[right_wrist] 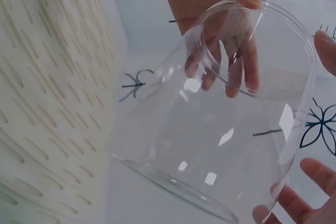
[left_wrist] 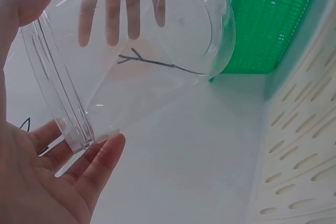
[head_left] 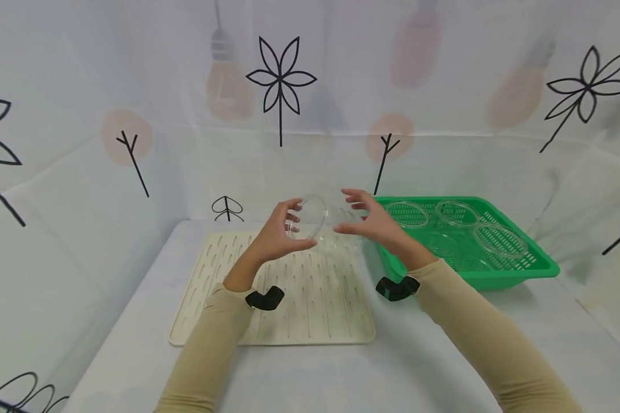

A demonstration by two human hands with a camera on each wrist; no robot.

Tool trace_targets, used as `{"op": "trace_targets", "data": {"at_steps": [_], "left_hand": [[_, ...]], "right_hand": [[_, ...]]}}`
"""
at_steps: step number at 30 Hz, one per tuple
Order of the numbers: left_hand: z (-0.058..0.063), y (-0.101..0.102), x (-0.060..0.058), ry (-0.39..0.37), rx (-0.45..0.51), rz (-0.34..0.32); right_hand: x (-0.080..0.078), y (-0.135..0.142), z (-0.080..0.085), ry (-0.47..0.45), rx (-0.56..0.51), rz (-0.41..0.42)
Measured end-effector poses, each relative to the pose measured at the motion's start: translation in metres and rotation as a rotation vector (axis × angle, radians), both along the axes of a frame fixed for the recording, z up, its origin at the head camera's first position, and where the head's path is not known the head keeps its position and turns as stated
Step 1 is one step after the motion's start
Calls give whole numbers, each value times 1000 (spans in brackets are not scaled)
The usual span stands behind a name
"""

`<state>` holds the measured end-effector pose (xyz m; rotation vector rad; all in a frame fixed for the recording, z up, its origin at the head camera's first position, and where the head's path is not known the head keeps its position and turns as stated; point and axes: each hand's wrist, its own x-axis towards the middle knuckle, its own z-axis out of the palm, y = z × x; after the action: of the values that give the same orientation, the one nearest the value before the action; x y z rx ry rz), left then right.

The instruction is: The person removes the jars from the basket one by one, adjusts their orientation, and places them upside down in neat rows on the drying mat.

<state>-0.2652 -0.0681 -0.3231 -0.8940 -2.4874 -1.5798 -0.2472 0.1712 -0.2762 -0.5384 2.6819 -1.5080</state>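
A clear, empty-looking round jar (head_left: 312, 217) is tilted on its side in the air above a cream ribbed drying mat (head_left: 310, 304). My left hand (head_left: 278, 232) grips its rim end, thumb on one side and fingers on the other. In the right wrist view, the jar (right_wrist: 226, 124) shows its wide ringed rim toward the left hand (right_wrist: 226, 30) and its base at lower left. My right hand (head_left: 372, 221) is spread at the other end, fingers extended and thumb apart. Its fingertips (right_wrist: 270, 213) overlap the jar's side in the right wrist view.
At the right stands a green plastic basket (head_left: 539, 267) with several clear round containers (head_left: 500, 240) in it. The mat and basket rest on a white-covered table (head_left: 336, 378). A patterned white cloth (head_left: 325, 103) hangs behind.
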Motion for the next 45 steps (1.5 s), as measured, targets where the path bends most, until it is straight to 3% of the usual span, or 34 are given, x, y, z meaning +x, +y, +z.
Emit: {"op": "trace_targets", "data": {"at_steps": [15, 31, 34, 36, 41, 43, 45], "left_hand": [[1, -7, 2, 67, 68, -10], [-4, -6, 1, 93, 120, -13], [-2, -5, 1, 97, 114, -11], [5, -4, 9, 95, 109, -9], [5, -4, 9, 108, 132, -10], [-2, -5, 2, 120, 145, -13], [-2, -4, 2, 130, 151, -16]], "right_hand": [[5, 10, -30, -14, -184, -108], [9, 9, -71, -64, -317, -110], [11, 6, -78, -61, -311, -118], [12, 4, -82, -66, -302, -124], [15, -5, -91, -110, -318, -116], [16, -7, -93, -124, -337, -106], [16, -9, -94, -136, -356, -96]]}}
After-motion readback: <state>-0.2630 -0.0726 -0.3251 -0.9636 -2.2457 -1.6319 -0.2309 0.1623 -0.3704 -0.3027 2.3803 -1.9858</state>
